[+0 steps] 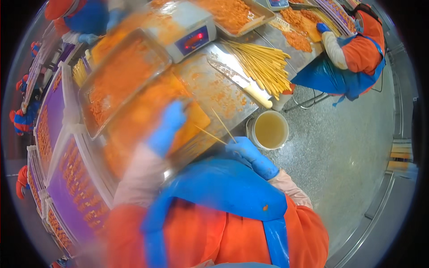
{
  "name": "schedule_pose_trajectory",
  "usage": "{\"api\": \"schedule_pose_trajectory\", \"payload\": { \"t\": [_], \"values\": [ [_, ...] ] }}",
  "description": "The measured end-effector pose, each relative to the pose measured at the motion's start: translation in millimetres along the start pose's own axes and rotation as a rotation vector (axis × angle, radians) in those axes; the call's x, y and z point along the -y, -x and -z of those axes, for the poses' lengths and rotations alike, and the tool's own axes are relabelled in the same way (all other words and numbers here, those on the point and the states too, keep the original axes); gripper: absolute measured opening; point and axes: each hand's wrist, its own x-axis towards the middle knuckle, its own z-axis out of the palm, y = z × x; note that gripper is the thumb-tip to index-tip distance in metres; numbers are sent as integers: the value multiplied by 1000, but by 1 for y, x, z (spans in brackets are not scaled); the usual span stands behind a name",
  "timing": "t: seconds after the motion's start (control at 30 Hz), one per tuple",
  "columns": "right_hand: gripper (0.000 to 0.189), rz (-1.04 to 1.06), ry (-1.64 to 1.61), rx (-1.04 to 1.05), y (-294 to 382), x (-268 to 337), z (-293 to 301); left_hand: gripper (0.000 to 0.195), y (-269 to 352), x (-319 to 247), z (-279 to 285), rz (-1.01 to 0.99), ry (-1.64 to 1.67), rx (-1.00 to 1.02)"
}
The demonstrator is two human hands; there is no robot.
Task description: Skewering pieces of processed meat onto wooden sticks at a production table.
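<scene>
My right hand [249, 154], in a blue glove, grips two thin wooden skewers [214, 135] in front of the blue apron. Their free ends fan out toward the metal table's edge. My left hand [171, 118], also gloved in blue, is over the orange cutting board [197, 115]. Blur and smears hide its fingertips, so I cannot tell whether it pinches anything. Beyond that hand a metal tray [167, 60] holds orange marinated meat pieces [122, 72]. A knife [249, 87] with a cream handle lies right of the board, its blade smeared with meat bits.
A bundle of skewers [264, 67] lies beside the knife. Behind are a digital scale [194, 42] and another meat tray [264, 18]. A bucket of cloudy liquid [270, 130] stands on the floor. Skewered meat [82, 187] fills purple trays at left. Co-workers [363, 53] stand around.
</scene>
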Motion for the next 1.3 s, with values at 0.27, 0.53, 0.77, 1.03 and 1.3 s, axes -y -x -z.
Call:
{"api": "schedule_pose_trajectory", "payload": {
  "t": [0.27,0.53,0.77,1.03,1.3],
  "values": [
    [26,-47,60,-101,19,-14,10,37,66,20,9,213,245,174],
    [19,135,63,24,12,-9,-11,15,88,18,-6,151,31,-13],
    [23,73,407,-35,-4,2,-34,17,91,9,13,159,171,-100],
    [28,244,646,-220,-1,2,-26,17,101,29,14,0,123,-37],
    [22,8,187,-30,12,9,-31,14,89,2,10,318,-234,-66]
  ]
}}
